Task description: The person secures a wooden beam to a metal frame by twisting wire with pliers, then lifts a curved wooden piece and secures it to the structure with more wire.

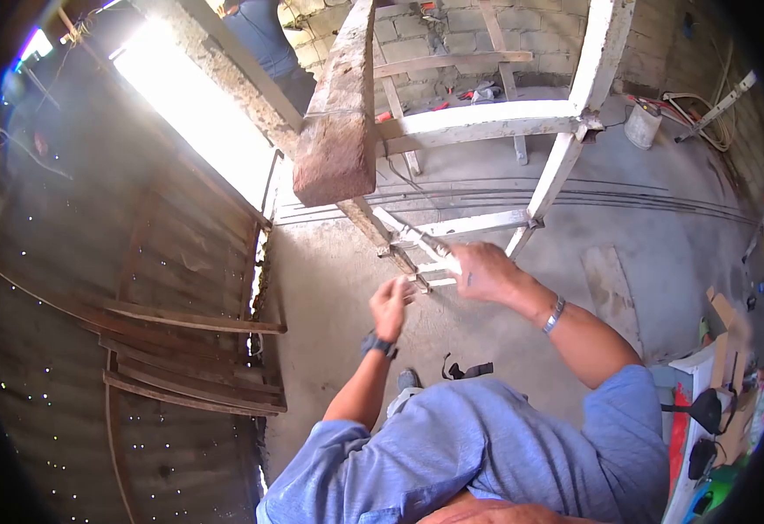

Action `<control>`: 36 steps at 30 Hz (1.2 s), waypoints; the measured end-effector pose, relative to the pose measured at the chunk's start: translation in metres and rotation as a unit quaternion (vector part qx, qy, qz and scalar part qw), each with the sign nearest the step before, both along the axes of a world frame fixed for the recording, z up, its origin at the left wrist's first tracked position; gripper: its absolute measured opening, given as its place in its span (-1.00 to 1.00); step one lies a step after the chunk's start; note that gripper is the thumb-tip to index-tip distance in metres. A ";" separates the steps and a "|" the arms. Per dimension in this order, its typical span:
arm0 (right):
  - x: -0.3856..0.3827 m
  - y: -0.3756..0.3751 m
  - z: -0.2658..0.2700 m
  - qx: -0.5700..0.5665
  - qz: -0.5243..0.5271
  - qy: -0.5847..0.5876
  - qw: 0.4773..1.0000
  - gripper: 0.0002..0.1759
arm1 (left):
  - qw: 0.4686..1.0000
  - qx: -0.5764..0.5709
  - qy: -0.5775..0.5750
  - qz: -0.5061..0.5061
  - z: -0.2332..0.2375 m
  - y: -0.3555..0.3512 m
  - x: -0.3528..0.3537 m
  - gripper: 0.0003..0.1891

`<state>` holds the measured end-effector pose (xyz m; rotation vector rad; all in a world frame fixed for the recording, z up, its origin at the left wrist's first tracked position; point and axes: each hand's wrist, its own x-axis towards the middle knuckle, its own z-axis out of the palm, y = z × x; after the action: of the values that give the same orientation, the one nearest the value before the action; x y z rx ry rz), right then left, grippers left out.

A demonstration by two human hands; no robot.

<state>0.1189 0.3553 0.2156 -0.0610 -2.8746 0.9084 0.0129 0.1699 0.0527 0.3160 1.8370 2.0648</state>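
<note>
My right hand (484, 272) is closed around a slim, pale bar-like tool (415, 232) that slants up and left from the fist. Its exact kind I cannot tell. To the left and slightly lower, my left hand (389, 310) has bent fingers smeared by motion, near the tool's lower end. Just beyond both hands stands a white-painted wooden ladder-like frame (478, 127) with several rungs. A thick beam with a rough reddish end (334, 170) juts toward me above the left hand.
Corrugated metal sheeting (181, 236) with wooden battens (194, 389) lines the left. Long thin rods (574, 192) lie across the concrete floor. A bucket (642, 127) stands at the back right. At lower right is a cluttered surface with a cardboard box (727, 327). Another person (264, 39) is at upper left.
</note>
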 end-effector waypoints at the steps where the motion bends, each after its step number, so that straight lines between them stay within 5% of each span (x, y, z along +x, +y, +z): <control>1: -0.004 0.012 -0.008 0.070 -0.043 0.019 0.996 -0.79 | 0.998 0.018 -0.019 0.062 0.001 -0.021 -0.005 -0.78; 4: -0.019 0.040 -0.010 0.158 -0.097 0.057 0.981 -0.82 | 0.982 0.031 0.133 0.132 0.057 -0.066 -0.026 -0.83; 8: -0.021 0.041 -0.008 0.182 -0.100 0.077 0.975 -0.82 | 0.904 0.030 0.409 0.119 0.221 -0.075 -0.026 -0.84; 12: -0.002 -0.005 -0.005 0.070 -0.058 0.022 0.996 -0.78 | 0.705 -0.132 0.691 -0.091 0.378 -0.035 0.004 -0.81; 15: 0.015 -0.025 0.013 0.038 -0.052 0.007 0.998 -0.77 | 0.540 -0.221 0.793 -0.174 0.398 0.030 -0.021 -0.81; 18: 0.032 -0.026 0.021 0.031 -0.063 -0.003 0.998 -0.75 | 0.400 -0.562 0.690 -0.219 0.406 0.068 -0.032 -0.80; 27: 0.042 -0.012 0.039 0.019 -0.104 -0.047 0.993 -0.75 | 0.399 -0.556 0.675 -0.275 0.412 0.089 -0.061 -0.80; 29: 0.033 -0.009 0.030 0.023 -0.096 -0.061 0.993 -0.74 | 0.458 -0.448 0.695 -0.326 0.414 0.083 -0.097 -0.81; 32: 0.022 -0.008 0.029 -0.021 -0.072 -0.050 0.996 -0.73 | 0.555 -0.494 0.614 -0.267 0.450 0.054 -0.070 -0.76; 35: 0.012 -0.002 0.008 -0.011 -0.074 -0.008 0.997 -0.71 | 0.617 -0.399 0.623 -0.269 0.438 0.017 -0.072 -0.79; 36: 0.011 -0.001 0.004 -0.011 -0.074 -0.007 0.997 -0.71 | 0.601 -0.334 0.671 -0.279 0.430 0.008 -0.075 -0.84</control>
<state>0.1303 0.3548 0.2196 -0.2785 -2.8269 0.9160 -0.0625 0.1775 0.4830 2.2579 2.4078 0.3226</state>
